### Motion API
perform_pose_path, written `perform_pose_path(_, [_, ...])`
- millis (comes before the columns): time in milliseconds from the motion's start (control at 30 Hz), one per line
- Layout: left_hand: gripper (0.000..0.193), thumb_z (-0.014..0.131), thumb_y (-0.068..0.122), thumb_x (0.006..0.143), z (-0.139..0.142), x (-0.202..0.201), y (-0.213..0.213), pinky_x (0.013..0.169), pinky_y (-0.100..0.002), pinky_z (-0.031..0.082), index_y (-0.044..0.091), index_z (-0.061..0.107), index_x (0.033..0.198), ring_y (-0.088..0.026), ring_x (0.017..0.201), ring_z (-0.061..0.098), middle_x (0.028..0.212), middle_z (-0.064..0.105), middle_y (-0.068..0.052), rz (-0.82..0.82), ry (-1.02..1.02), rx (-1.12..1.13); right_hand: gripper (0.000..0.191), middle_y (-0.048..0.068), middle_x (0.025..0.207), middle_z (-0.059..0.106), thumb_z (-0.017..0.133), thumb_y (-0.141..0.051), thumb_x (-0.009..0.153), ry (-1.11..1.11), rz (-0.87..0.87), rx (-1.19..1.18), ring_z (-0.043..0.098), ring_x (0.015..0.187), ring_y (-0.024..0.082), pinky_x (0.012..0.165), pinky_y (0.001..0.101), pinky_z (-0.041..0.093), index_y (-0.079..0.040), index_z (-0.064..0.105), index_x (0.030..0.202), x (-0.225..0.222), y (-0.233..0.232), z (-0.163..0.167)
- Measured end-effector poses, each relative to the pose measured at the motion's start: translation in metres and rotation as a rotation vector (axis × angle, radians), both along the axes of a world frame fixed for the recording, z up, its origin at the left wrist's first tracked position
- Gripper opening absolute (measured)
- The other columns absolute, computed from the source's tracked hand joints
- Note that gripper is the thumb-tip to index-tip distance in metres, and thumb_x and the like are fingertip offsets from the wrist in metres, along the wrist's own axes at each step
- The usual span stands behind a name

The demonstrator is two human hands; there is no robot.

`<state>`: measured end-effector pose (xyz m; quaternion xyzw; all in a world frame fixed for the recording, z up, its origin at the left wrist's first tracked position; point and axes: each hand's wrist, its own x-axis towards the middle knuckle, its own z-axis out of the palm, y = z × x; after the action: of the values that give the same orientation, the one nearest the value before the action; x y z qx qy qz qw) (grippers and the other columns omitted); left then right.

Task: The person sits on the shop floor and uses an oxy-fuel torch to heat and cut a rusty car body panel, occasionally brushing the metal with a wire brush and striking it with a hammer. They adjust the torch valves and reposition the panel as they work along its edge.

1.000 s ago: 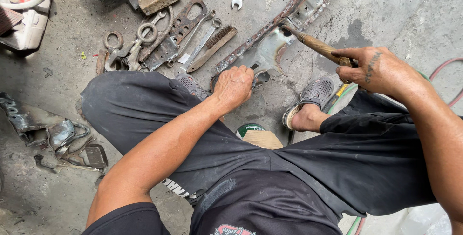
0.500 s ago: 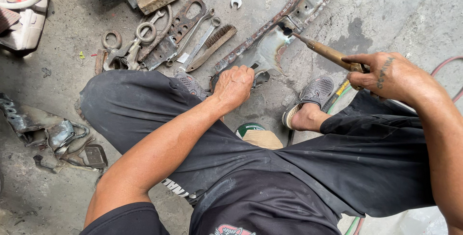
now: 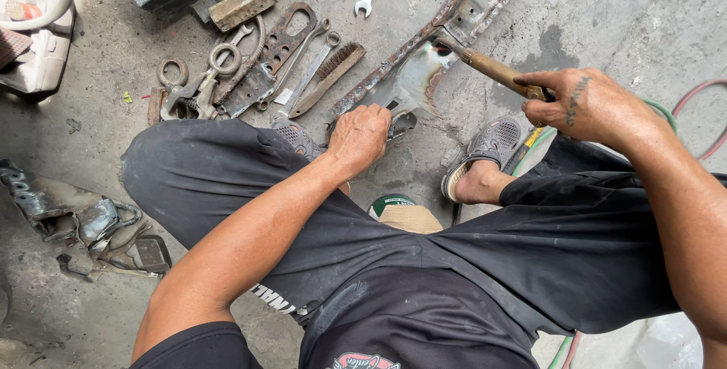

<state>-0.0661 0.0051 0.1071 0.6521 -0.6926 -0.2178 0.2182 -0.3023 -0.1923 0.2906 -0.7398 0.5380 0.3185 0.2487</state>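
The right hand [image 3: 587, 104] is closed on a brass-handled torch [image 3: 492, 70] tipped against the rusty metal panel [image 3: 424, 74], which the left hand [image 3: 362, 136] apparently clamps just below, where sparks could burn its fingers.

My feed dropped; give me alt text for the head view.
Right hand holds a torch, tip on a rusty metal part on the floor; left hand steadies the part. Worn tools lie beside it.

A brass-coloured torch [image 3: 496, 71] slants down-left, its tip meeting a rusty, bent metal bracket [image 3: 424, 59] lying on the concrete.
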Motion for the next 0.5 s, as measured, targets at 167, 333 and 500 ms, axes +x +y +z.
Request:
perform_pose_path(167, [0.011, 0.069, 0.006, 0.079, -0.001, -0.001, -0.002, 0.075, -0.047, 0.055, 0.002, 0.065, 0.089, -0.036, 0.085, 0.067, 0.089, 0.066, -0.017, 0.002, -0.005, 0.011, 0.055, 0.019, 0.07, 0.075, 0.065, -0.03, 0.088, -0.005, 0.055, 0.007, 0.071, 0.058, 0.03, 0.062, 0.0456, 0.058, -0.021, 0.067, 0.142, -0.008, -0.003, 0.004])
perform_pose_path(333, [0.011, 0.069, 0.005, 0.078, -0.002, -0.001, -0.002, 0.074, -0.047, 0.055, 0.002, 0.065, 0.088, -0.036, 0.085, 0.067, 0.088, 0.066, -0.016, -0.001, -0.008, 0.015, 0.055, 0.017, 0.073, 0.072, 0.065, -0.029, 0.087, 0.079, -0.017, 0.009, 0.072, 0.06, 0.03, 0.06, 0.0466, 0.057, -0.022, 0.068, 0.141, -0.015, 0.001, 0.006])
perform_pose_path(500, [0.011, 0.069, 0.005, 0.078, -0.001, -0.001, 0.0, 0.075, -0.047, 0.055, 0.002, 0.065, 0.087, -0.036, 0.085, 0.066, 0.088, 0.066, -0.017, -0.002, 0.003, -0.007, 0.055, 0.018, 0.072, 0.074, 0.065, -0.029, 0.088, 0.113, 0.003, 0.007, 0.072, 0.061, 0.03, 0.061, 0.0472, 0.058, -0.023, 0.067, 0.142, -0.015, 0.004, 0.001])
